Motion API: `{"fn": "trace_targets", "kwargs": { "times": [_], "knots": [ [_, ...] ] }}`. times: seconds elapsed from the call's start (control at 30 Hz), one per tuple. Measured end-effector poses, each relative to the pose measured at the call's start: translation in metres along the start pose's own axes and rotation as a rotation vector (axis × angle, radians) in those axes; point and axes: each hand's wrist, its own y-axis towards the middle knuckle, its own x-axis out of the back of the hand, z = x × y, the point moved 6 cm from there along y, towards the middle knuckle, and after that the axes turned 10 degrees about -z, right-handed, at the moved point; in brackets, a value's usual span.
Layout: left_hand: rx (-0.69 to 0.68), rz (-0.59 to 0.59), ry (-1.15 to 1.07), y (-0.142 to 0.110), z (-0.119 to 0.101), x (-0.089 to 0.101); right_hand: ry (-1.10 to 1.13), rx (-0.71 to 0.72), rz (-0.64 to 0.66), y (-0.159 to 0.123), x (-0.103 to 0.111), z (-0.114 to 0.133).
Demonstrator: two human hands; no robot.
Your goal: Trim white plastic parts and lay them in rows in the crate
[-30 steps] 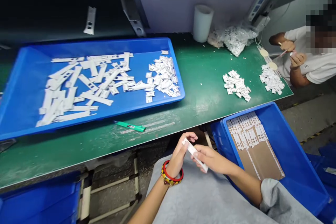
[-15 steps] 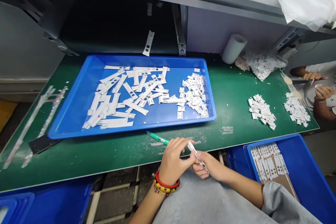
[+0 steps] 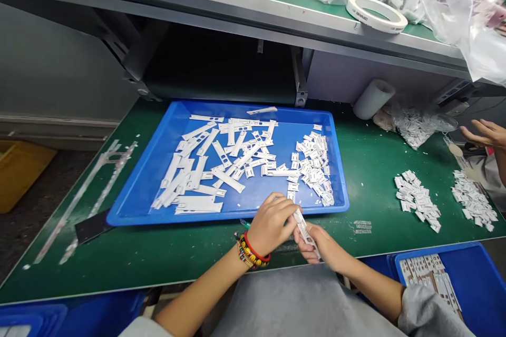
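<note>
A narrow white plastic strip (image 3: 307, 235) with cutouts is held between my two hands, just off the bench's front edge. My left hand (image 3: 272, 225), with beaded bracelets at the wrist, pinches its upper end. Lower down, the fingers of my right hand (image 3: 324, 246) are closed around the same strip. Beyond my hands is a blue tray (image 3: 130, 189) with a heap of long white strips (image 3: 197, 171) on its left and a pile of small white pieces (image 3: 315, 160) on its right. A green tool (image 3: 245, 224) lies mostly hidden behind my left hand.
A black conveyor belt (image 3: 221, 71) ends behind the tray, beneath a shelf bearing a tape roll (image 3: 377, 13). Small white pieces (image 3: 417, 200) are heaped on the bench at right. Below stands a blue bin (image 3: 480, 279) of strips. A co-worker's hand (image 3: 488, 133) is at far right.
One white strip has dropped from the conveyor's end to the tray's back side. My hands still hold their strip, now turned more to view. The co-worker's hand has risen and opened; the camera has shifted.
</note>
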Motion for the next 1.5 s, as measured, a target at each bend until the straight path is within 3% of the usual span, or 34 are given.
{"fn": "trace_targets", "kwargs": {
  "times": [0.1,0.2,0.33,0.4,0.47,0.63,0.77,0.87,0.93,1.0,1.13,1.27,1.37,1.5],
  "knots": [
    [-0.003,0.059,0.102,0.019,0.041,0.007,-0.071,0.024,-0.034,0.014,0.009,0.018],
    [0.108,0.147,0.243,0.046,0.108,0.013,-0.187,0.123,-0.105,0.031,0.021,0.042],
    [0.269,0.159,0.373,0.087,0.192,0.007,-0.241,0.178,-0.124,0.062,0.024,0.062],
    [0.288,0.154,0.379,0.101,0.215,-0.002,-0.276,0.231,-0.129,0.078,0.02,0.068],
    [0.287,0.145,0.362,0.109,0.224,-0.009,-0.326,0.298,-0.145,0.089,0.014,0.073],
    [0.25,0.07,0.236,0.103,0.201,0.008,-0.518,0.495,-0.322,0.095,0.009,0.085],
    [0.29,-0.013,-0.233,0.085,0.162,0.031,-0.636,0.726,-0.534,0.085,0.0,0.101],
    [0.366,0.066,-0.552,0.071,0.136,0.032,-0.501,0.627,-0.365,0.093,-0.016,0.097],
    [0.381,0.115,-0.616,0.063,0.124,0.029,-0.439,0.531,-0.208,0.097,-0.028,0.089],
    [0.365,0.105,-0.543,0.057,0.117,0.029,-0.513,0.531,-0.21,0.093,-0.034,0.086],
    [0.233,0.086,-0.235,0.051,0.107,0.032,-0.909,0.618,-0.425,0.077,-0.034,0.082],
    [0.093,0.125,-0.092,0.046,0.095,0.03,-1.124,0.589,-0.438,0.067,-0.036,0.076],
    [0.039,0.095,-0.011,0.042,0.09,0.027,-1.078,0.569,-0.37,0.063,-0.037,0.073],
    [-0.076,0.093,0.056,0.035,0.082,0.02,-0.719,0.473,-0.207,0.066,-0.035,0.062]
  ]
}}
